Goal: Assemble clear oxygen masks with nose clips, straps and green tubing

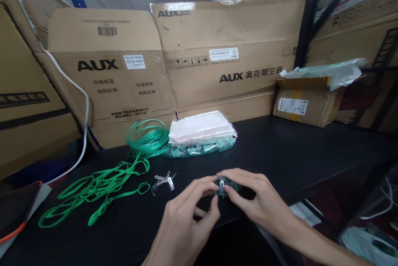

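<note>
My left hand [186, 212] and my right hand [251, 199] meet at the middle of the black table [295, 150]. Together they pinch a small clear greenish plastic piece [225, 183] with a thin metal clip [221, 187] on its front. Fingers of both hands are closed around it, and most of the piece is hidden. A few loose metal clips [164, 181] lie just left of my left hand. Green elastic straps [96, 187] sprawl further left.
A coil of green tubing [147, 137] and a clear bag of packed parts [202, 135] lie behind the hands. Large AUX cardboard boxes [174, 58] wall the back. A small open carton [306, 98] stands at right. A white cable [83, 125] hangs at left.
</note>
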Available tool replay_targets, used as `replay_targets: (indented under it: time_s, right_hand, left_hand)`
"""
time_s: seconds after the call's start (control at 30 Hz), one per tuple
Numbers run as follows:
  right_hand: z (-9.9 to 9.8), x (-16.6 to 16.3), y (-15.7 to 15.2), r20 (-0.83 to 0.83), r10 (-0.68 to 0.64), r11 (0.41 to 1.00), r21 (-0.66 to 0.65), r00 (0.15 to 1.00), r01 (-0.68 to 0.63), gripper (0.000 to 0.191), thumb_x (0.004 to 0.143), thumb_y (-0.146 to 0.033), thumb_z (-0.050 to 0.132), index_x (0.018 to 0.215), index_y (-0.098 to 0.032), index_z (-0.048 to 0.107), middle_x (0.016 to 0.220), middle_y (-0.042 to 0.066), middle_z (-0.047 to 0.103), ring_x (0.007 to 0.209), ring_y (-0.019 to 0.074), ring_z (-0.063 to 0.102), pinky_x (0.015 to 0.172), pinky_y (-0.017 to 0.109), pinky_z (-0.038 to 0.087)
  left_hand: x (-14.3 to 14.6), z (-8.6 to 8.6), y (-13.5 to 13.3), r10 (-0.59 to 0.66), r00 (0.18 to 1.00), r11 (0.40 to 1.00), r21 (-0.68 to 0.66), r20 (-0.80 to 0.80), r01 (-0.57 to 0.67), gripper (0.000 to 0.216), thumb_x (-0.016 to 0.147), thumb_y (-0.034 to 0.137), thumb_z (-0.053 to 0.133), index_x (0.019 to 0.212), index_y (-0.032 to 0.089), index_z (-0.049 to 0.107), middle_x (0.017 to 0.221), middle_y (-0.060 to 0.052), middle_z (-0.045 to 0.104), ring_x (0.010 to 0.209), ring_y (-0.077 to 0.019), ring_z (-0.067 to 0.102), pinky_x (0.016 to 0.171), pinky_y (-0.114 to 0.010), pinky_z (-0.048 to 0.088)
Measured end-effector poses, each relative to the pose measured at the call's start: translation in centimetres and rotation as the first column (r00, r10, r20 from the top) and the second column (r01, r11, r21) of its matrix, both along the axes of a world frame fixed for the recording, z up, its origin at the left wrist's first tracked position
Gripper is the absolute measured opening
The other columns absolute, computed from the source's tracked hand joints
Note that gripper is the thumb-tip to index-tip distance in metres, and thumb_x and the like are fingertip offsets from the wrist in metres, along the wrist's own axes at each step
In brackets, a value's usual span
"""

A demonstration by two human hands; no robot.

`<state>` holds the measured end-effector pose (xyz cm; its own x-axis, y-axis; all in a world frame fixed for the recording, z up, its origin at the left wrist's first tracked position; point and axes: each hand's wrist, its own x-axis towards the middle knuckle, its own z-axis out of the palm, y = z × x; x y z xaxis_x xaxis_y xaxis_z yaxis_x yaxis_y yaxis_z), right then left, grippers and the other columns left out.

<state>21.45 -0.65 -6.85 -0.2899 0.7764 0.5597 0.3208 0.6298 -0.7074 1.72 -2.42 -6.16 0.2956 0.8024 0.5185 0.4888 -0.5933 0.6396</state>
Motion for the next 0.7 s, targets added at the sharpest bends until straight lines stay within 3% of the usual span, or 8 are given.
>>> replay_targets:
  time_s: [0.07, 0.17, 0.3, 0.4, 0.53, 0.7]
  right_hand:
    - [0.1, 0.1, 0.0, 0.012, -0.001, 1.0, -0.006, 1.0, 0.001, 0.028, 0.098, -0.019, 0.062, 0.122, -0.027, 0.076, 0.12, 0.004, 0.078, 0.109, 0.0202, 0.073, 0.099, 0.032, 0.056]
    - [-0.2, 0.1, 0.1, 0.042, 0.026, 0.999, 0.019, 0.999, -0.026, 0.032, 0.1, -0.018, 0.06, 0.128, -0.028, 0.073, 0.123, 0.004, 0.075, 0.112, 0.0191, 0.071, 0.1, 0.031, 0.055]
    - [-0.9, 0.2, 0.3, 0.102, 0.022, 0.99, 0.135, 0.995, -0.036, 0.04, 0.102, -0.016, 0.057, 0.137, -0.031, 0.066, 0.124, 0.005, 0.072, 0.11, 0.0194, 0.069, 0.094, 0.032, 0.056]
    - [-1.4, 0.2, 0.3, 0.135, 0.007, 0.983, 0.18, 0.991, -0.032, 0.041, 0.101, -0.015, 0.057, 0.137, -0.032, 0.066, 0.121, 0.005, 0.071, 0.106, 0.02, 0.069, 0.09, 0.032, 0.056]
    - [-1.4, 0.0, 0.3, 0.105, -0.007, 0.983, 0.183, 0.994, -0.012, 0.037, 0.1, -0.015, 0.057, 0.132, -0.031, 0.07, 0.116, 0.005, 0.072, 0.102, 0.0199, 0.07, 0.088, 0.032, 0.056]
    - [-0.9, 0.0, 0.3, 0.06, 0.04, 0.996, 0.077, 0.997, -0.044, 0.033, 0.101, -0.017, 0.056, 0.128, -0.03, 0.073, 0.116, 0.005, 0.073, 0.103, 0.0188, 0.071, 0.091, 0.03, 0.056]
  left_hand:
    - [0.0, 0.1, 0.0, -0.003, 0.999, 0.999, 0.041, -0.051, 0.005, 0.016, 0.096, 0.021, 0.061, 0.104, 0.026, 0.073, 0.123, -0.002, 0.071, 0.073, -0.0108, 0.073, 0.058, -0.016, 0.062]
    - [-0.2, 0.2, 0.1, -0.017, 0.996, 1.0, -0.005, -0.087, 0.017, 0.018, 0.101, 0.025, 0.057, 0.1, 0.027, 0.075, 0.128, -0.002, 0.066, 0.053, -0.0038, 0.064, 0.053, -0.016, 0.059]
    - [-0.3, 0.2, 0.2, -0.013, 0.999, 0.999, -0.047, -0.048, 0.01, 0.019, 0.102, 0.028, 0.057, 0.098, 0.028, 0.075, 0.129, -0.002, 0.059, 0.041, 0.0014, 0.054, 0.044, -0.016, 0.053]
    - [-0.1, 0.2, 0.2, -0.004, 0.998, 1.0, 0.014, -0.058, 0.004, 0.019, 0.101, 0.025, 0.057, 0.096, 0.027, 0.075, 0.125, -0.003, 0.058, 0.05, -0.002, 0.059, 0.044, -0.016, 0.051]
    - [-0.1, 0.2, 0.2, 0.007, 0.996, 0.994, 0.11, -0.089, 0.003, 0.018, 0.098, 0.019, 0.062, 0.093, 0.028, 0.077, 0.12, -0.002, 0.06, 0.071, -0.0089, 0.069, 0.055, -0.017, 0.054]
    - [-0.4, 0.0, 0.3, 0.022, 0.995, 0.974, 0.226, -0.102, 0.001, 0.019, 0.097, 0.017, 0.063, 0.092, 0.028, 0.078, 0.119, -0.004, 0.059, 0.092, -0.0146, 0.069, 0.074, -0.023, 0.058]
